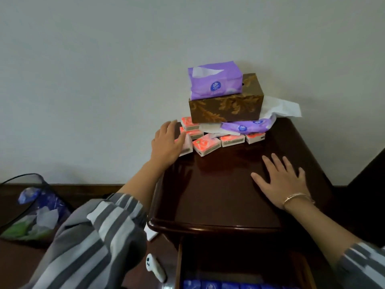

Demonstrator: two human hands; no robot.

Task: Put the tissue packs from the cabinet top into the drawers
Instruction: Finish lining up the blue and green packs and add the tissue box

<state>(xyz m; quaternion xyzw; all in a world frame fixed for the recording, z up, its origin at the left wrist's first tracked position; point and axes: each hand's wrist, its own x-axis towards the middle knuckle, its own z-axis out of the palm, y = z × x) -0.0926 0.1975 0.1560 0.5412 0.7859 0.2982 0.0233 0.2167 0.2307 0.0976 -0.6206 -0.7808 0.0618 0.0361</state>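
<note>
Dark cabinet top [218,184], pink tissue packs [206,145] at back.

No text fully readable. Top purple pack [214,83], on the box [226,107] at the back edge of the cabinet top [218,190]: round blue badge with white lettering, too blurred to read. Flat purple pack [248,126] under the box, toward the back right corner: two similar badges, also unreadable. Orange packs [207,143] along the back edge: pale strip on the side faces, any print too small to tell. Blue packs [229,285] in the open drawer [179,265]: pale marks, illegible.
</note>
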